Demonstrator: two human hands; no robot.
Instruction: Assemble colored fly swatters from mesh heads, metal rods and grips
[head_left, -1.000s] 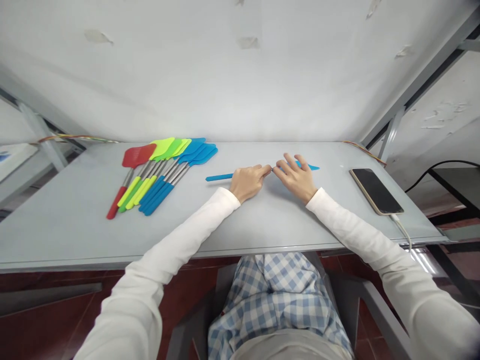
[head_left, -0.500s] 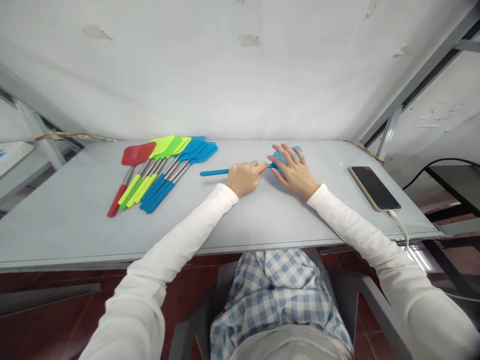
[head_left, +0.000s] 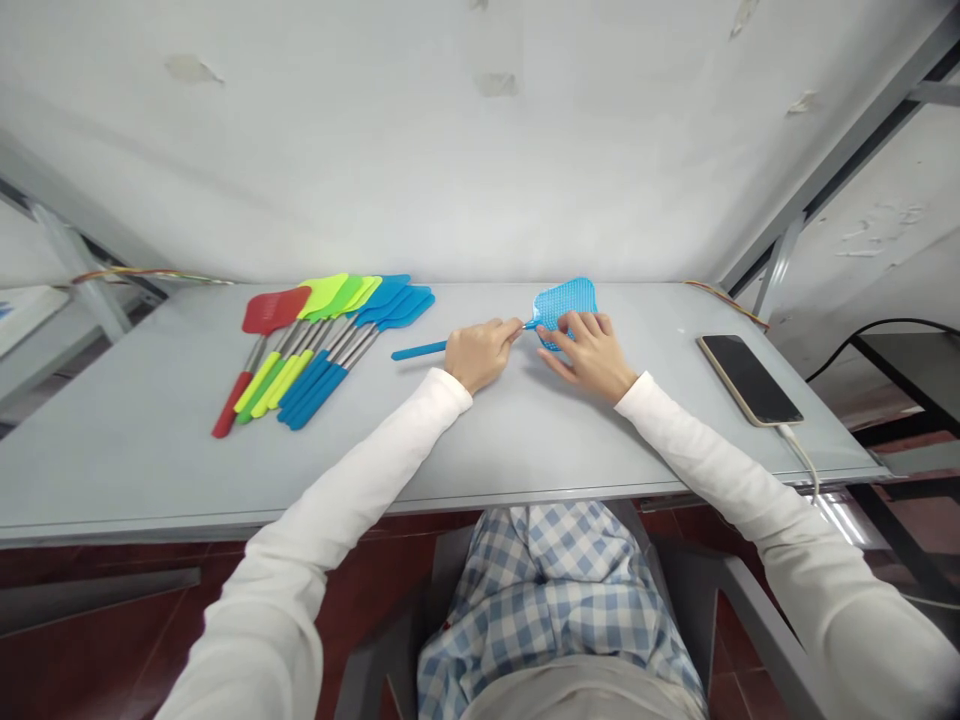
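My left hand (head_left: 478,354) is closed around the shaft of a blue fly swatter (head_left: 565,299), whose blue handle end sticks out to the left. The swatter's perforated head lies to the right, tilted slightly upward. At the lower edge of that head rests my right hand (head_left: 592,352), its fingers bent and apart, the thumb away from the swatter. Part of the shaft is hidden under my left hand. Further left lies a fanned row of several fly swatters: a red one (head_left: 274,310) at the outer end, yellow and green ones (head_left: 324,292) in the middle, blue ones (head_left: 407,306) nearest me.
A phone (head_left: 750,379) with a white charging cable (head_left: 802,458) lies on the right of the grey table (head_left: 525,450). Behind the table stands a white wall (head_left: 480,180). Metal frame bars (head_left: 780,265) rise at both sides, with thin wires along the back corners.
My right hand has drawn its fingers down and curled them, uncovering most of the blue swatter head. The swatter and my left hand have shifted slightly left, with the head turned a little upward.
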